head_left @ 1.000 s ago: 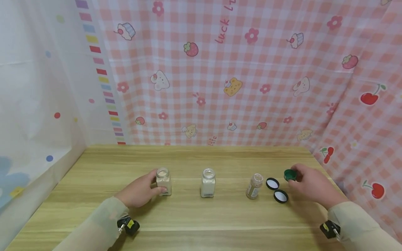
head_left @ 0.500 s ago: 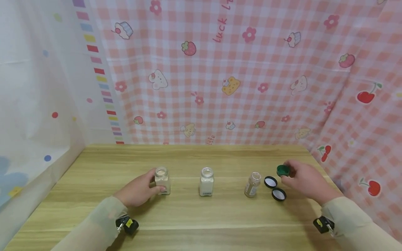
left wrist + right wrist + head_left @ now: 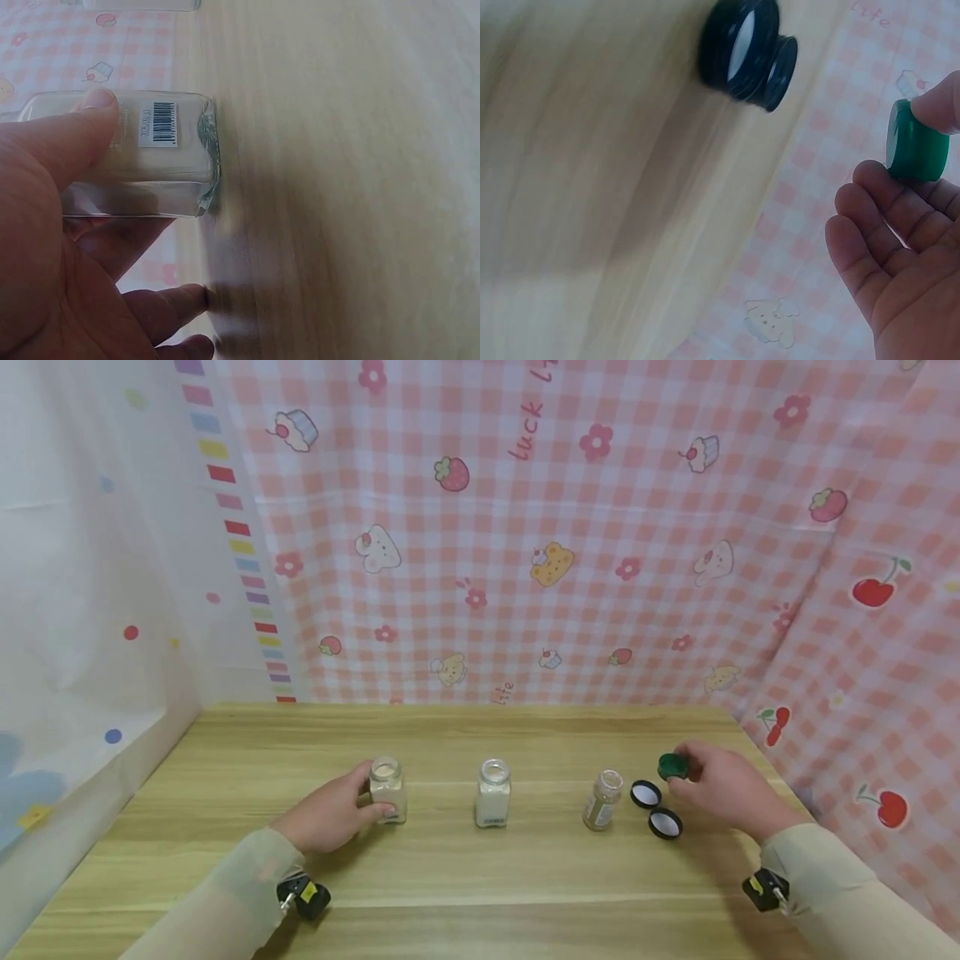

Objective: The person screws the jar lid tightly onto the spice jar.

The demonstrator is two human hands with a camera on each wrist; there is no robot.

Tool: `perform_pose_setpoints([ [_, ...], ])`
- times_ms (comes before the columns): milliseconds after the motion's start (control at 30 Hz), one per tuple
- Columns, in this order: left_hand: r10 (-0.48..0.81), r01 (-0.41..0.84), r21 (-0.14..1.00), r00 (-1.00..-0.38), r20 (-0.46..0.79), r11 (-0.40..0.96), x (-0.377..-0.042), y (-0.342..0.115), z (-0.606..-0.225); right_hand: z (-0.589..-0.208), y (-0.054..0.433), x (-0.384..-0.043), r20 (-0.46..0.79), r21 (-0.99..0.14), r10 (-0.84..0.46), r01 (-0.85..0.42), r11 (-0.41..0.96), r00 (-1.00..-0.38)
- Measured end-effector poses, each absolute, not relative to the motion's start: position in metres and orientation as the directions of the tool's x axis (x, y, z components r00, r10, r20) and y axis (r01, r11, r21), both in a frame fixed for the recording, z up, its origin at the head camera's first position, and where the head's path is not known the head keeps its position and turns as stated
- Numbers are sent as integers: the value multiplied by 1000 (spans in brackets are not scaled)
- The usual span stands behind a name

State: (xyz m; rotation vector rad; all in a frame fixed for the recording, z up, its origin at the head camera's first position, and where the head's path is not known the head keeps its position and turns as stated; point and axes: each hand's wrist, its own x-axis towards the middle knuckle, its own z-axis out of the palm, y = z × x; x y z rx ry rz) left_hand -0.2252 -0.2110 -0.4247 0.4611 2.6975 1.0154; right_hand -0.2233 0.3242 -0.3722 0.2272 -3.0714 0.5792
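Note:
My left hand (image 3: pixel 333 812) grips an uncapped square glass jar (image 3: pixel 389 793) of pale powder, standing on the table at the left. The left wrist view shows the thumb across this jar (image 3: pixel 150 142) beside a barcode label. Over at the right, my right hand (image 3: pixel 731 789) pinches a green cap (image 3: pixel 672 766) above the table, hollow side toward the head camera. In the right wrist view the thumb and fingers hold the green cap (image 3: pixel 919 142). Two black lids (image 3: pixel 646 794) lie just left of that hand, white linings up.
A second uncapped square jar (image 3: pixel 492 795) of pale powder stands mid-table. Between it and the black lids is a smaller open round jar (image 3: pixel 603 802) with brownish contents. The wooden table (image 3: pixel 450 877) ends at a pink checked cloth (image 3: pixel 487 527) behind.
My right hand has moved left and slightly up with the green cap, nearer the black lids. The left hand keeps its hold on the square jar. The head view has shifted slightly.

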Motion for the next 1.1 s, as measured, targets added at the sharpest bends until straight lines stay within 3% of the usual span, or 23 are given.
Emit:
perform_pose_setpoints([
  [533, 337, 205, 665, -939, -74, 719, -224, -206, -421, -366, 315, -220, 58, -369, -173, -182, 911, -983],
  [733, 274, 276, 625, -956, 102, 730, -214, -199, -400, -366, 310, -221, 75, -368, -183, -198, 908, -980],
  [900, 297, 453, 602, -890, 346, 658, -201, -175, -373, -364, 305, -221, 82, -371, -191, -208, 905, -978],
  [1100, 429, 651, 473, -754, 498, 594, -178, -113, -355, -360, 302, -220, 89, -372, -204, -223, 901, -975],
])
